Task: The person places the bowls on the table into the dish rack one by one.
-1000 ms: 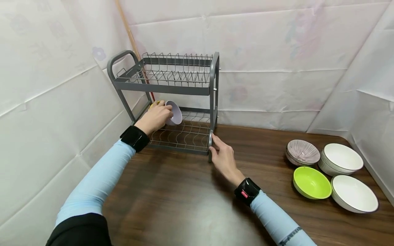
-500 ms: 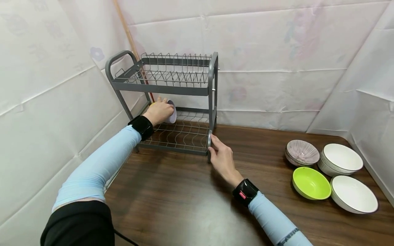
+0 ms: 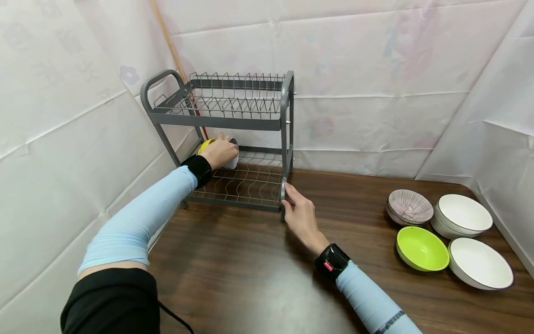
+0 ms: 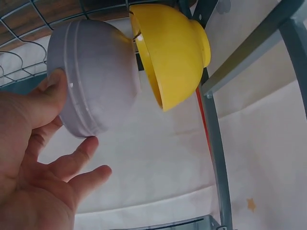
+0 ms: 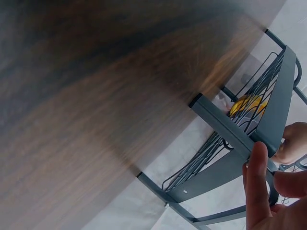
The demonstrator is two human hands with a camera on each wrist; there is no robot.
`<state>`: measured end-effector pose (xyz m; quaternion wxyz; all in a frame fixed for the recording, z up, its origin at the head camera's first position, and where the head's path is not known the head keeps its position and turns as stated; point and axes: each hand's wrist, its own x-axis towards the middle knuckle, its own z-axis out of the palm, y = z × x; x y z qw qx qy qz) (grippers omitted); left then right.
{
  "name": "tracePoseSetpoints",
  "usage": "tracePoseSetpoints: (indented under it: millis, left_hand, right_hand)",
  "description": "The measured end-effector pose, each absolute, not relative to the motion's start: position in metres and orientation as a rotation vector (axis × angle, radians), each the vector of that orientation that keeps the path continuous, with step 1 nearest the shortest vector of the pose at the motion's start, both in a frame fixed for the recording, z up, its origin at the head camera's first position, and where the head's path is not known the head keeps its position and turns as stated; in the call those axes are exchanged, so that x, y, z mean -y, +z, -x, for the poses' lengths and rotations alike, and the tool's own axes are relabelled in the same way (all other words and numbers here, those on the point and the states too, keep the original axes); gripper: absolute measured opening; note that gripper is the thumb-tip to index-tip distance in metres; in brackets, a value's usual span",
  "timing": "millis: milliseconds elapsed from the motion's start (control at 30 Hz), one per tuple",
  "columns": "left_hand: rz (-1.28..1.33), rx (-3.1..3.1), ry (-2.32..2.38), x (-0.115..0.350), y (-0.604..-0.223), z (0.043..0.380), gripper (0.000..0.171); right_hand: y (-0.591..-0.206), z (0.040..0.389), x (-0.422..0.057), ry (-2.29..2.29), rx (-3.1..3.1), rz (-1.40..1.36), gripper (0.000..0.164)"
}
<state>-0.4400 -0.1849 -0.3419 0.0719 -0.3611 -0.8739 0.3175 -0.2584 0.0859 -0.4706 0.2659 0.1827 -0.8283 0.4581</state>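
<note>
At the left of the lower tier of a grey two-tier dish rack (image 3: 221,121), my left hand (image 3: 222,153) pinches a pale lavender bowl (image 4: 98,76) at its rim. The bowl stands tipped on its side, and in the head view the hand covers much of it. A yellow bowl (image 4: 175,52), also on its side, is right beside it at the rack's left end. My right hand (image 3: 303,217) grips the rack's front right leg (image 5: 225,124) between thumb and fingers.
Bowls stand at the table's right: patterned greyish-pink bowls (image 3: 410,206), white bowls in a stack (image 3: 465,213), a lime green bowl (image 3: 422,249) and another white bowl (image 3: 480,263). White sheeting (image 3: 367,93) hangs behind. A wooden pole (image 3: 168,37) leans behind the rack.
My left hand has reached deeper into the lower tier with the lavender bowl, turning it and bringing it beside the yellow one. The right hand keeps its grip, and the rack appears slightly farther left.
</note>
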Motion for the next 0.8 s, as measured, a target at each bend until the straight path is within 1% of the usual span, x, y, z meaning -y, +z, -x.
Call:
tracePoseSetpoints:
  millis: [167, 333, 567, 800]
  left_hand:
    - [1.107, 2.625, 0.906, 0.184, -0.349, 0.444, 0.014]
    - [1.12, 2.64, 0.798, 0.187, -0.352, 0.445, 0.006]
    - [1.103, 2.678, 0.695, 0.192, -0.352, 0.444, 0.009]
    - [1.104, 2.662, 0.622, 0.197, -0.355, 0.442, 0.007]
  right_hand:
    - [-0.471, 0.256, -0.085, 1.23, 2.225, -0.501, 0.052]
    - [-0.471, 0.256, -0.085, 1.229, 2.213, -0.499, 0.052]
    - [-0.47, 0.257, -0.086, 1.236, 2.242, -0.487, 0.052]
    - [-0.47, 0.256, -0.086, 1.233, 2.264, -0.471, 0.053]
